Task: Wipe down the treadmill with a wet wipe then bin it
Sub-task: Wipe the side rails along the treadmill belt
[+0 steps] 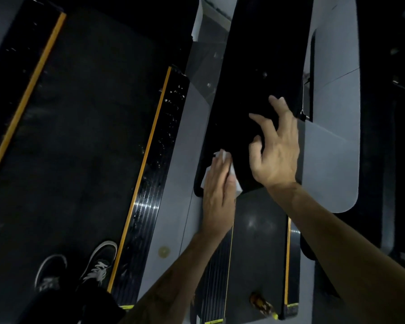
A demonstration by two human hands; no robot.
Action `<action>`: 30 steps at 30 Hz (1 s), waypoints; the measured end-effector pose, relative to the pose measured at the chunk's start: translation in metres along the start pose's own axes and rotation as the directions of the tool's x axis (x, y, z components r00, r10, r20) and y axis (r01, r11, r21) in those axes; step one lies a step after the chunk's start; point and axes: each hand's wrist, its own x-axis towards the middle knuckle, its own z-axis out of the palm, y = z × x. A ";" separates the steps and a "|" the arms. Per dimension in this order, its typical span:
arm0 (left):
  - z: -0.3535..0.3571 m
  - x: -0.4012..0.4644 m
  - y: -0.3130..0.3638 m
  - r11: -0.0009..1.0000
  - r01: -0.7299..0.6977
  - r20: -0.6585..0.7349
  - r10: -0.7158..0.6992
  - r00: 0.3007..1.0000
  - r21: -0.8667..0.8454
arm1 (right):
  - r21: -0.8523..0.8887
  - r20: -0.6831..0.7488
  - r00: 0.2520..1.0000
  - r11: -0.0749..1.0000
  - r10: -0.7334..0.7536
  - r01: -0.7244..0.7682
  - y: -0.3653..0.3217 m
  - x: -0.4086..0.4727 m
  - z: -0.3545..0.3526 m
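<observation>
The wipe [225,169] lies flat under the left hand [218,197], whose straight fingers press it against the lower edge of the black panel [250,94] of the treadmill. The right hand [275,150] hangs just above the panel, fingers spread and loosely bent, holding nothing. I judge the wipe thin, limp, damp and light: it should slide easily on the glossy panel under a flat palm and bunch if pinched, so a corner or loose edge is the place to lift it. Counted: one wipe, two hands, two shoes [80,267], two treadmill decks; no bin in view
</observation>
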 end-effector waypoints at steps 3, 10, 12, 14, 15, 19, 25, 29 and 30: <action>0.001 -0.008 -0.003 0.999 0.053 -0.029 -0.053 0.998 -0.013 | 0.002 -0.008 1.000 1.000 -0.025 0.025 0.002 0.000 0.001; 0.008 -0.003 0.013 1.000 -0.011 0.000 0.011 1.000 0.001 | 0.014 -0.020 1.000 1.000 -0.006 0.006 0.002 0.001 0.000; 0.008 0.009 0.014 0.999 -0.035 0.003 0.035 0.999 0.002 | 0.019 -0.031 0.999 1.000 -0.006 0.006 0.002 0.001 0.001; 0.006 0.016 0.011 0.999 -0.043 0.012 0.043 0.999 0.003 | 0.029 -0.034 0.999 1.000 0.000 0.001 0.003 0.002 0.002; 0.005 0.016 0.009 0.999 -0.041 0.016 0.040 0.999 0.013 | 0.036 -0.035 0.999 0.999 0.002 -0.001 0.004 0.001 0.002; 0.006 0.003 0.006 0.999 0.049 -0.014 -0.050 0.999 -0.002 | 0.055 -0.039 0.999 0.998 -0.005 0.007 0.004 0.001 0.003; 0.012 0.005 0.021 1.000 0.003 -0.004 -0.003 1.000 -0.016 | 0.068 -0.056 0.998 0.997 -0.019 0.023 0.005 0.001 0.004; 0.007 0.021 0.010 0.998 -0.034 0.010 0.034 0.999 0.049 | 0.061 -0.054 0.998 0.998 -0.029 0.032 0.005 0.001 0.003; 0.006 0.019 0.005 0.998 -0.022 0.001 0.022 1.000 0.050 | 0.058 -0.053 0.998 0.998 -0.035 0.038 0.006 0.000 0.003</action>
